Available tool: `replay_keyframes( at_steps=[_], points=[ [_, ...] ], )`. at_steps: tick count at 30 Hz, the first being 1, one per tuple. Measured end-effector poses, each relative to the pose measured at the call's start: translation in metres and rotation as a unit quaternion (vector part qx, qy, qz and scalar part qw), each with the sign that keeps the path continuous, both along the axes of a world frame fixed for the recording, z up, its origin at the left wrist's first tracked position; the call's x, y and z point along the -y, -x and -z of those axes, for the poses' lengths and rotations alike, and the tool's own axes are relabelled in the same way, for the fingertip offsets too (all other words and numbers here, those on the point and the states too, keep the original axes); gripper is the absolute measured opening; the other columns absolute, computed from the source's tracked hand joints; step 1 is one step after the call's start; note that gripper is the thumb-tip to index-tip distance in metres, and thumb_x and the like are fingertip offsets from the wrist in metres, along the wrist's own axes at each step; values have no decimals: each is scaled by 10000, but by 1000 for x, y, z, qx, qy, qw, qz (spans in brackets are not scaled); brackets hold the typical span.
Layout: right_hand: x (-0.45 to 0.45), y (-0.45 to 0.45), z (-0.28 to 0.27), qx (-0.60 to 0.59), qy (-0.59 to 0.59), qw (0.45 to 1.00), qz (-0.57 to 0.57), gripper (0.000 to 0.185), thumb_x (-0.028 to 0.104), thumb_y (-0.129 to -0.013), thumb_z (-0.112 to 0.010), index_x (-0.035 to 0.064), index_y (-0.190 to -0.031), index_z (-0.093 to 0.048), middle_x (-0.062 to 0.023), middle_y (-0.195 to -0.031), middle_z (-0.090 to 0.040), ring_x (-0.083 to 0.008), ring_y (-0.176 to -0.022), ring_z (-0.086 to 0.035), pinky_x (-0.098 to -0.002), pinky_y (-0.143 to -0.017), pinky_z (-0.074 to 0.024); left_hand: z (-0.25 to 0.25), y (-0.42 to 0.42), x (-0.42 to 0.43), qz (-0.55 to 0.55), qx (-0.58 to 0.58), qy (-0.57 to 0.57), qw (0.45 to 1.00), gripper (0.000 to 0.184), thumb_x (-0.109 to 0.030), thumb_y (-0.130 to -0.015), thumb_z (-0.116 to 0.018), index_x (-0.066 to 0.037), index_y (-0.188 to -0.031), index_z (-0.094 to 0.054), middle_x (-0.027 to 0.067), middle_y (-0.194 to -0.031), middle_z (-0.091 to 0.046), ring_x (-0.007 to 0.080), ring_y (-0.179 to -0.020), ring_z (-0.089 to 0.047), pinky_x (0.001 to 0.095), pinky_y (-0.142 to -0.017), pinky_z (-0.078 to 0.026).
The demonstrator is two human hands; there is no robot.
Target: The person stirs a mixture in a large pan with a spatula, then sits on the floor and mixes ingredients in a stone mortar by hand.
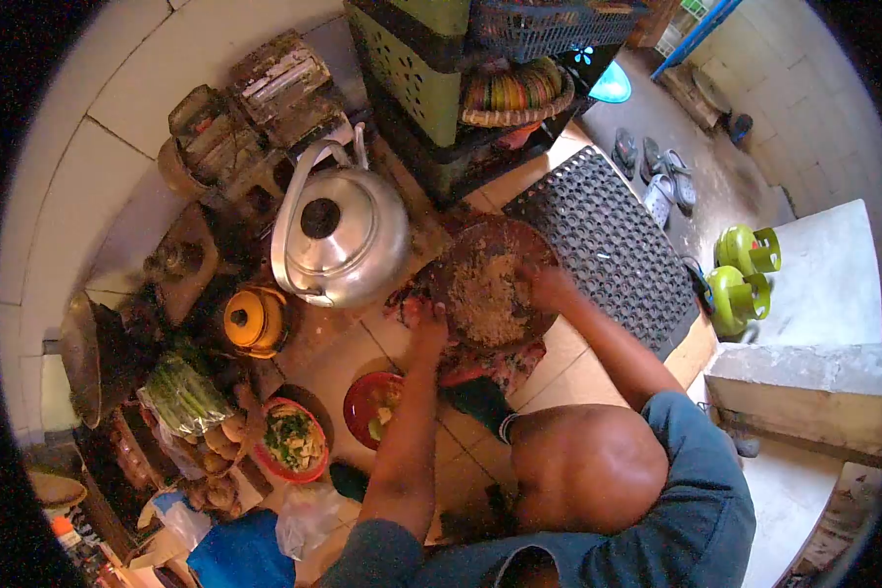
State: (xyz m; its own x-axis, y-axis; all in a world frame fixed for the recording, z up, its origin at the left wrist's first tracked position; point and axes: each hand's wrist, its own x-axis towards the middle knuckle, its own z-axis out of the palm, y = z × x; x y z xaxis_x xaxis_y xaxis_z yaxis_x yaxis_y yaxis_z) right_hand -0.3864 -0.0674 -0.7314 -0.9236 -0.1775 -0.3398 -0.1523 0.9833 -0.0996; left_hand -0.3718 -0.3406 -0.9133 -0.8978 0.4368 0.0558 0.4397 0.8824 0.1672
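On the floor, one right hand point(549, 285) reaches into one dark round dish point(448, 278) of crumbly brown food point(490, 292); whether its grip holds anything, I cannot tell. One left hand point(426, 325) is at the dish's edge, its grip equally unclear. Around them sit one kettle point(361, 235), two red bowls point(358, 404), one orange pot point(252, 319), one black mat point(608, 240) and, farther right, two green gas cylinders point(733, 302).
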Motion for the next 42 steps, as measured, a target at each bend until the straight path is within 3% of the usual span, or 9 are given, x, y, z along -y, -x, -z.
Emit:
replay_keyframes(
  at_steps=[5,12,17,21,31,34,36,38,42],
  points=[
    [38,-49,54,-7,-85,991,107,500,410,-923,-434,193,-1371,-390,-151,-971,-665,-302,-881,-646,-428,-771,-504,2,8,-11,-181,168,-251,936,483,-326,-898,-516,-7,-1257,-464,269,-1278,-466,454,-1197,-425,548,-997,-334],
    [-20,84,-36,264,333,897,123,612,574,-894,-435,191,-1369,-382,-233,-1248,-515,-359,-891,-625,-450,-786,-493,31,16,2,-174,295,-353,871,606,-366,-934,-474,-86,-1408,-220,166,-1414,-304,361,-1288,-292,500,-969,-404],
    [29,-4,4,28,3,999,-15,541,400,-861,-485,243,-1369,-386,-195,-931,-648,-351,-823,-647,-452,-707,-512,41,18,1,-2,142,-56,988,574,-412,-926,-463,-41,-1354,-372,239,-1351,-411,429,-1212,-423,473,-982,-383],
    [48,-17,6,38,-61,997,1,498,412,-888,-447,277,-1365,-387,-197,-910,-650,-337,-812,-651,-464,-657,-517,-60,21,-13,-278,405,-316,812,580,-416,-939,-423,-55,-1383,-327,228,-1378,-389,416,-1230,-412,458,-987,-390],
    [17,-41,-25,-109,233,957,-137,488,485,-927,-390,274,-1367,-388,-184,-798,-649,-394,-663,-618,-506,-603,-483,-22,1,2,-64,140,-178,972,506,-356,-958,-405,-117,-1380,-263,155,-1433,-297,381,-1259,-362,487,-909,-440],
    [44,-80,-40,-132,184,969,-97,471,448,-926,-416,283,-1367,-388,-176,-766,-644,-392,-647,-613,-497,-590,-482,-114,7,-19,-324,419,-599,600,749,-381,-914,-526,-279,-1447,-10,68,-1465,-204,388,-1205,-399,552,-745,-528],
    [60,-76,-37,-44,99,993,-48,455,410,-929,-431,291,-1367,-389,-164,-747,-640,-381,-643,-613,-481,-577,-484,-87,4,-16,-307,427,-594,609,667,-315,-893,-528,-214,-1411,-121,117,-1419,-266,387,-1211,-398,552,-838,-444],
    [58,-30,-22,122,-18,992,6,441,365,-934,-441,299,-1366,-389,-150,-720,-636,-362,-629,-613,-464,-558,-485,-25,4,-11,-181,326,-494,785,594,-250,-872,-530,-150,-1376,-231,166,-1373,-328,385,-1217,-398,552,-931,-359],
    [3,68,14,211,315,925,25,489,406,-929,-446,202,-1369,-390,-223,-1007,-609,-352,-764,-620,-441,-686,-499,2,3,-7,-161,234,-500,818,510,-150,-844,-528,-52,-1326,-392,239,-1308,-419,378,-1226,-401,549,-1075,-225]
  ],
)
